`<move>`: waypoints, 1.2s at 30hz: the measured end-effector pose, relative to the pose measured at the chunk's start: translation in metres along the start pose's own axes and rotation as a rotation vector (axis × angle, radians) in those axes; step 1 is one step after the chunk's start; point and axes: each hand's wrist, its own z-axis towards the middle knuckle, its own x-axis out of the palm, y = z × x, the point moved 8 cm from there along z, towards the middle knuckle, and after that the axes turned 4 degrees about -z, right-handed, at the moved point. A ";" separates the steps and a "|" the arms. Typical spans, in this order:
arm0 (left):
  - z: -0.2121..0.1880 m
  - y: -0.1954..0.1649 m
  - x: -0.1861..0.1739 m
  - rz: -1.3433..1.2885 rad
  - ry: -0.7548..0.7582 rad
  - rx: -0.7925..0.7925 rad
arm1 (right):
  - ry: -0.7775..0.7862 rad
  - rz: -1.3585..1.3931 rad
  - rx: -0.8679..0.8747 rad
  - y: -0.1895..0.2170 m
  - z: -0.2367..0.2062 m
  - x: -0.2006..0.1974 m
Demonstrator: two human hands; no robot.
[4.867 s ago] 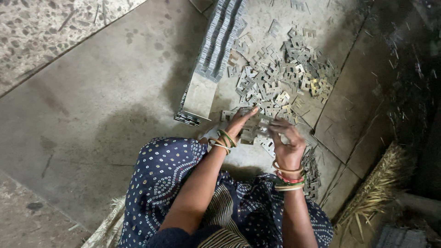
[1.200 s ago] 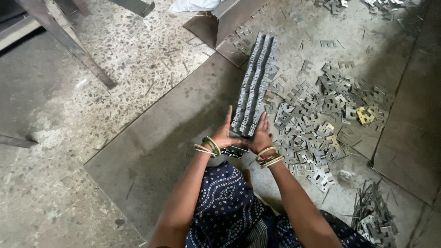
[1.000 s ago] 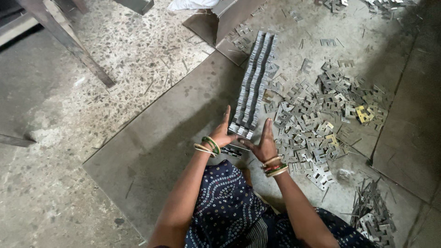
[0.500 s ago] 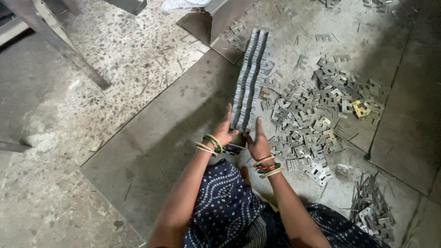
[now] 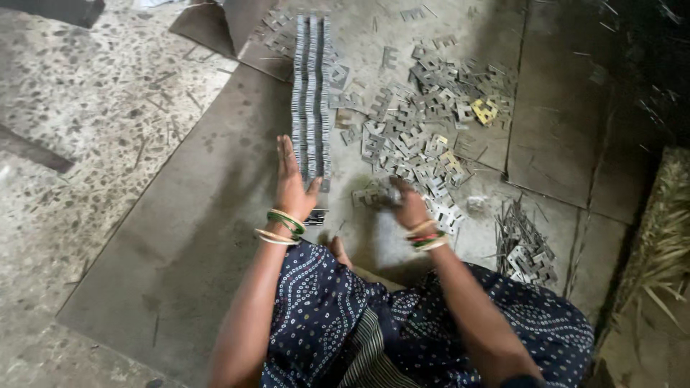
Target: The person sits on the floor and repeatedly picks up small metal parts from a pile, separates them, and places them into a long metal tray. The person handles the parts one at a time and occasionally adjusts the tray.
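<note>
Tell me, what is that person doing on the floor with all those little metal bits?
A person sits on the floor sorting small flat metal pieces. The left hand rests flat against the near end of a long stacked row of pieces. The right hand reaches into a loose scattered pile beside the row. A smaller heap lies further right.

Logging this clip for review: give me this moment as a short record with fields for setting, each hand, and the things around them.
setting: person seated on a stone floor, seen from above
left hand: open, flat against the near left side of the long row of stacked metal plates
right hand: blurred, at the near edge of the loose pile of metal stampings; grip cannot be told
other: smaller heap of metal pieces to the right; bangles on both wrists
</note>
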 end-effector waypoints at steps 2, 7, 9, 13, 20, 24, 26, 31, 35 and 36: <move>-0.008 -0.025 0.009 -0.051 -0.070 0.122 | -0.120 -0.121 -0.010 -0.044 -0.021 -0.047; -0.031 -0.044 0.108 -0.110 0.080 0.024 | -0.150 -0.350 0.371 -0.139 -0.078 -0.120; -0.039 -0.046 0.144 -0.063 0.173 0.087 | -0.137 -0.390 0.339 -0.141 -0.086 -0.121; -0.045 -0.014 0.175 0.093 0.377 -0.006 | -0.061 -0.305 0.158 -0.110 -0.074 -0.083; -0.041 0.007 0.197 0.417 0.425 0.094 | 0.211 -0.581 -0.124 -0.056 -0.051 -0.017; -0.034 0.000 0.214 0.584 0.396 0.143 | 0.346 -0.679 -0.106 -0.064 -0.058 -0.008; -0.038 -0.001 0.217 0.628 0.498 0.111 | 0.364 -0.750 -0.177 -0.064 -0.063 -0.005; -0.036 0.001 0.198 0.487 0.477 -0.063 | 0.346 -0.745 -0.256 -0.057 -0.065 -0.008; -0.020 0.015 0.163 0.110 0.035 -0.156 | 0.346 -0.623 -0.010 -0.051 -0.054 -0.023; -0.019 0.023 0.164 -0.081 0.032 -0.218 | 0.288 -0.585 0.021 -0.044 -0.051 -0.029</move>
